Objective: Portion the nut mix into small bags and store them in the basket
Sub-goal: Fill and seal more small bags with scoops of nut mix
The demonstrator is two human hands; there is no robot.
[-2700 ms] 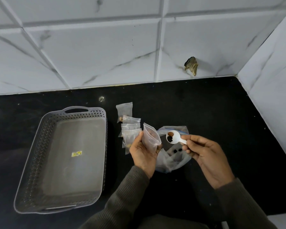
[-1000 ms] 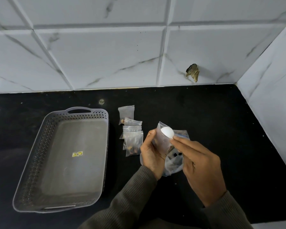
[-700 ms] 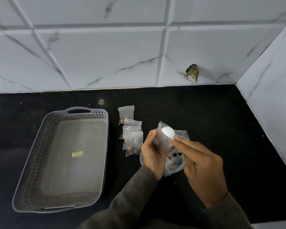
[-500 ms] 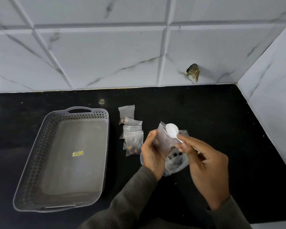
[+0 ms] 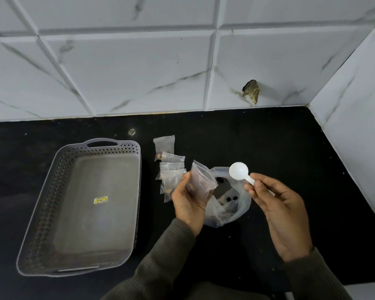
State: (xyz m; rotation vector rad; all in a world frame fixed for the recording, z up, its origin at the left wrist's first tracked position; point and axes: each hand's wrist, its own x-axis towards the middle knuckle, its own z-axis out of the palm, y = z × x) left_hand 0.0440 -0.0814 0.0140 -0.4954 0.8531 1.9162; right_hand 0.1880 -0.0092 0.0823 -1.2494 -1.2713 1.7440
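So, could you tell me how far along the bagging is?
Done: several filled small bags lie on the counter beside the basket. In hand: the left hand holds another small bag, the right hand pinches the white scoop above the big nut bag. Left: the basket holds no bags yet, and nuts remain in the big bag.

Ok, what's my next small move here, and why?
Probably lower the scoop into the big bag for more nuts. The scoop in your right hand shows no nuts and hangs just above that bag's open mouth, while your left hand holds a small bag up beside it. How full the small bag is, I cannot tell.
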